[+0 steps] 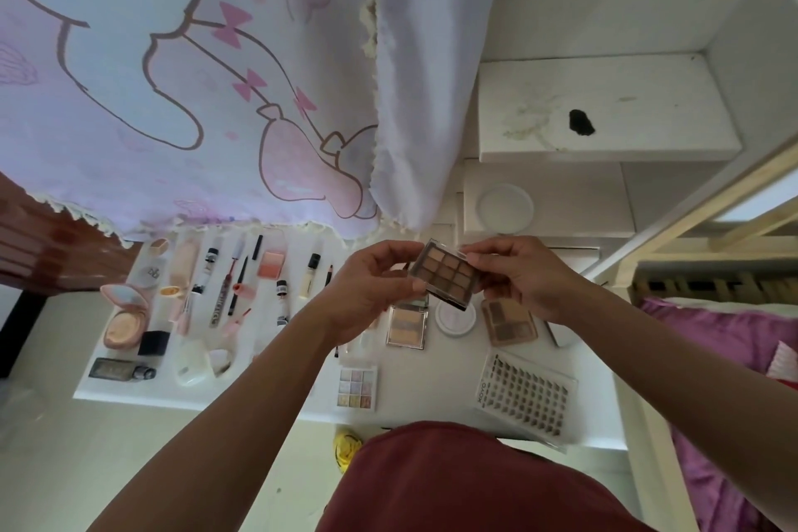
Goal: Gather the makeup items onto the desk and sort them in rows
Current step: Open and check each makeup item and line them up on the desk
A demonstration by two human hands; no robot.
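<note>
A person's left hand and right hand held a brown nine-pan eyeshadow palette above the white desk, fingers of each hand closed on opposite edges, lifting it clear of the items below. The tilted, two-handed hold suggested it was being looked over before getting a place, likely among the flat cases beneath it: a beige palette, a round white compact and a tan palette lying side by side. To the left, tubes, pencils and brushes lay in rows, with an open pink powder compact showing its pressed powder. Nearer the person sat a pastel nine-pan palette and a tray of false-lash clusters, its slots filled.
</note>
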